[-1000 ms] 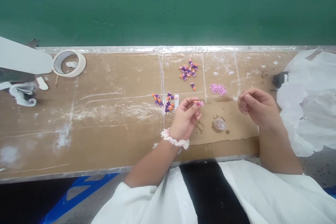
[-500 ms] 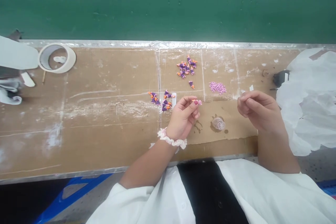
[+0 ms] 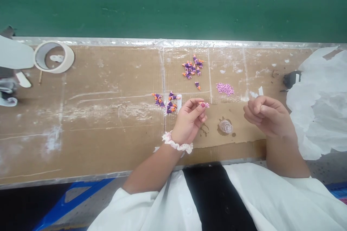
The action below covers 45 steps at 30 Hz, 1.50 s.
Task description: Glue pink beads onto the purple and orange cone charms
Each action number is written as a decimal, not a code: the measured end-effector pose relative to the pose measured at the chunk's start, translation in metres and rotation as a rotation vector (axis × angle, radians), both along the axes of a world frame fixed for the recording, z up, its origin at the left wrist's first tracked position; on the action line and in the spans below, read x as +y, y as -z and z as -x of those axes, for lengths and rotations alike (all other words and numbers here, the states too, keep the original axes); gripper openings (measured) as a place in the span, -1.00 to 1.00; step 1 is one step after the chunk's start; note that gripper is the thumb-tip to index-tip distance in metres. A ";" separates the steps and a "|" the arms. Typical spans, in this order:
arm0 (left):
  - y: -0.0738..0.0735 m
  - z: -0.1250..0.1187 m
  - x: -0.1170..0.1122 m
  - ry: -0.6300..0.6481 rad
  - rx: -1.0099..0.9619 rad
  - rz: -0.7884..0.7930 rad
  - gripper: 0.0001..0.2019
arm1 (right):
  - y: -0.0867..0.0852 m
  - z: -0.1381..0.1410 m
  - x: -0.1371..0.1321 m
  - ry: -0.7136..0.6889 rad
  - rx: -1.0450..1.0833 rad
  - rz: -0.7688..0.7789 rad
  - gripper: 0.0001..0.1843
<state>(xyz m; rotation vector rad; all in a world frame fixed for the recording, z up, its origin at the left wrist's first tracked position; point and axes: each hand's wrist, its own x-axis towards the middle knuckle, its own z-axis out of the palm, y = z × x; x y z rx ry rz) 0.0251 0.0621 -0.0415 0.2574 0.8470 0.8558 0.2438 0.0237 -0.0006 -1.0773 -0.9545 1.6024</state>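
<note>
My left hand [image 3: 189, 121], with a white scrunchie at the wrist, pinches a tiny figurine [image 3: 207, 105] between thumb and forefinger; its pink end and a bit of orange show, the rest is covered by the fingers. Off to the right, my right hand [image 3: 271, 115] is held closed above the cardboard, thumb against forefinger; whatever is in it, if anything, cannot be made out. Several purple-and-orange figurines [image 3: 193, 68] lie in a group farther back, and more figurines [image 3: 171, 107] lie left of my left hand. Between the hands are a heap of small pink-purple pieces [image 3: 225, 89] and a little clear cup [image 3: 226, 126].
A roll of masking tape [image 3: 69, 59] lies at the far left beside white and grey items. Crumpled white sheeting [image 3: 320, 108] covers the right end, next to a small black object [image 3: 291, 78]. Wet marks surround the cup. A green surface [image 3: 173, 5] lies beyond the table edge.
My right hand has turned slightly, its fingers curling in more. My left hand stays nearly in place, still holding the figurine. The view has shifted a little.
</note>
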 end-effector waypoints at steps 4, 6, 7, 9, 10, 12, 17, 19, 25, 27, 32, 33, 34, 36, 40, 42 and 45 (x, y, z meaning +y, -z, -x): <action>0.000 0.000 0.000 0.000 0.005 -0.001 -0.71 | -0.001 0.000 -0.001 -0.033 -0.001 -0.022 -0.83; 0.001 0.000 0.000 0.001 0.005 -0.001 -0.71 | -0.002 -0.001 -0.002 -0.061 0.007 -0.035 -0.84; 0.001 0.000 0.000 0.002 0.005 -0.001 -0.71 | -0.001 -0.002 -0.002 -0.076 0.017 -0.041 -0.85; 0.001 0.000 0.000 0.004 0.004 0.000 -0.71 | 0.000 -0.003 -0.002 -0.097 0.036 -0.046 -0.85; 0.001 0.000 0.000 0.004 0.005 0.002 -0.71 | 0.000 -0.004 -0.002 -0.106 0.046 -0.050 -0.86; 0.001 0.000 0.001 0.007 0.007 0.004 -0.70 | 0.002 -0.005 -0.002 -0.134 0.074 -0.070 -0.86; 0.000 0.000 0.001 0.012 0.007 0.004 -0.70 | 0.003 -0.006 -0.001 -0.186 0.142 -0.089 -0.86; 0.001 0.000 0.001 0.015 0.006 0.007 -0.71 | 0.003 -0.007 -0.001 -0.180 0.148 -0.077 -0.86; 0.003 -0.001 0.001 0.016 -0.007 0.010 -0.72 | 0.002 -0.003 0.000 0.043 0.051 0.052 -0.91; 0.004 -0.002 0.002 0.010 -0.010 0.009 -0.72 | 0.002 0.000 0.003 0.166 0.004 0.090 -0.96; 0.009 -0.003 0.001 -0.015 -0.003 0.008 -0.71 | 0.002 0.004 0.007 0.357 0.033 0.118 -0.83; 0.010 -0.003 0.001 -0.019 -0.004 0.007 -0.71 | 0.002 0.004 0.007 0.372 0.046 0.130 -0.81; 0.011 -0.003 0.001 -0.023 -0.006 0.006 -0.72 | 0.002 0.004 0.007 0.381 0.060 0.142 -0.80; 0.013 -0.003 0.002 -0.036 -0.005 0.004 -0.73 | 0.002 0.002 0.007 0.375 0.084 0.172 -0.79; 0.011 -0.009 0.016 -0.155 0.053 -0.004 -0.84 | 0.002 0.000 0.007 0.334 0.121 0.235 -0.76; 0.008 -0.011 0.025 -0.247 0.080 -0.079 -0.82 | 0.003 0.000 0.007 0.330 0.119 0.261 -0.77; 0.004 -0.009 0.034 -0.296 0.116 -0.231 -0.68 | 0.003 0.000 0.008 0.324 0.109 0.290 -0.79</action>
